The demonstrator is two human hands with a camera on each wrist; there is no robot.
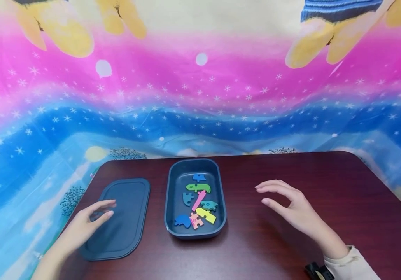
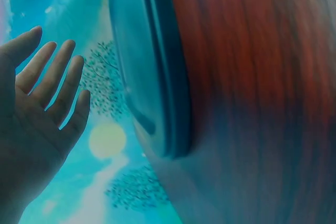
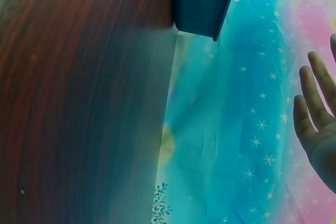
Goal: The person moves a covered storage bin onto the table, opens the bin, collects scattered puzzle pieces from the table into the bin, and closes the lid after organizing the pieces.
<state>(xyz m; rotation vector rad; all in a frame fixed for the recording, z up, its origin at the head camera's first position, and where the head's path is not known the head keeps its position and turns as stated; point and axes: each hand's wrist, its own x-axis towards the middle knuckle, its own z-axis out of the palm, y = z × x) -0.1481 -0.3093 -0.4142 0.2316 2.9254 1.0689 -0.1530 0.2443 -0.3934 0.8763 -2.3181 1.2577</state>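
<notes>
My left hand (image 1: pixel 84 225) hovers above the dark blue lid (image 1: pixel 125 217), its fingers relaxed and holding nothing. In the left wrist view the left hand (image 2: pixel 44 114) has its fingers spread, apart from the lid (image 2: pixel 144 61). Over the table to the right of the box, my right hand (image 1: pixel 293 206) is held with fingers loosely bent and nothing between them. The dark blue box (image 1: pixel 196 233) stands without its lid. Inside lie several foam-like puzzle pieces, among them a green piece (image 1: pixel 197 188), a yellow piece (image 1: pixel 206 216), a pink strip (image 1: pixel 198 200) and a blue piece (image 1: pixel 182 221).
The dark red wood-grain table (image 1: pixel 256 249) carries the box and the lid. Behind it and at its sides hangs a colourful snowflake-patterned cloth (image 1: pixel 200 93). A black object (image 1: pixel 318 271), partly cut off, shows by the right sleeve (image 1: pixel 349 264).
</notes>
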